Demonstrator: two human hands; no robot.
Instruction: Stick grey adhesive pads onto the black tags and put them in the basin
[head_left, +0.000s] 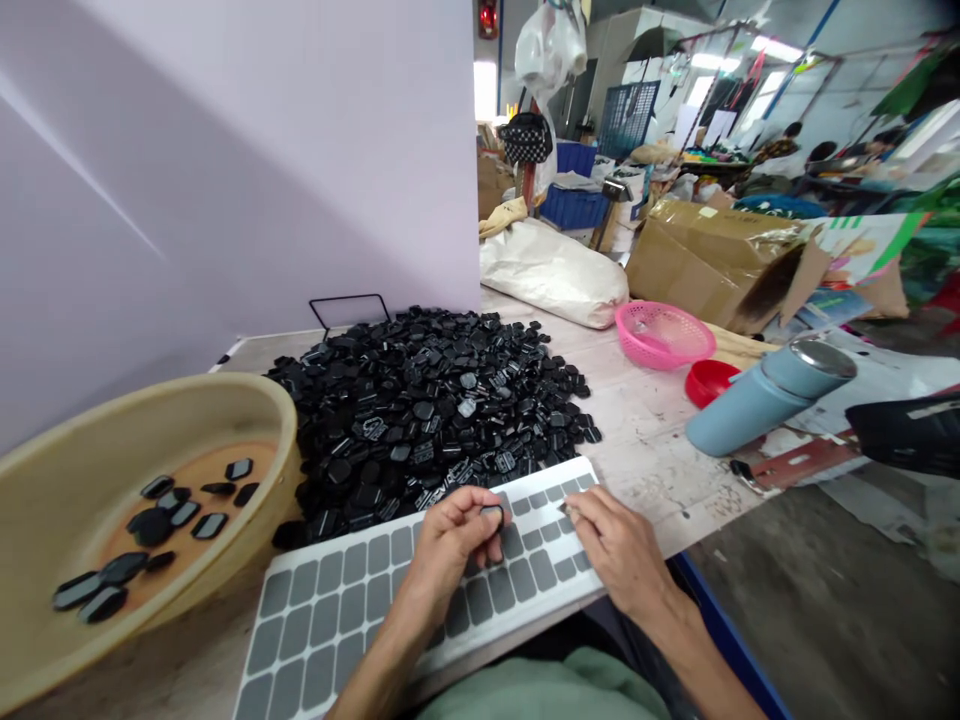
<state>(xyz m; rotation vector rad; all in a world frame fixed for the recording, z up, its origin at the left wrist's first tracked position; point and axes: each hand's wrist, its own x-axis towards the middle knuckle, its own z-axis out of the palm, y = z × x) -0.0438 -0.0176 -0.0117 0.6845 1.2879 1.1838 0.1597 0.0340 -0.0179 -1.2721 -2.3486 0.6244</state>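
My left hand (pixel 461 540) is closed around a small black plastic piece (pixel 493 512), held between thumb and fingers above a white sheet (pixel 444 656). Rows of grey rounded-rectangle stickers (pixel 321 620) cover that sheet, larger at the left and smaller at the right. Over the sheet's right end, my right hand (pixel 622 550) pinches thumb and fingertips together at a tiny grey bit, too small to name. Behind the sheet lies a big heap of black plastic pieces (pixel 420 400). Several similar pieces (pixel 210 524), some with grey faces, rest in a beige basin (pixel 281 400) on the left.
Right of the heap stand a pink basket (pixel 664 350), a red bowl (pixel 709 383) and a tilted blue flask (pixel 765 400). Further back are a white sack (pixel 555 275) and a cardboard box (pixel 712 255). A pale wall (pixel 240 150) borders the table. People sit in the background.
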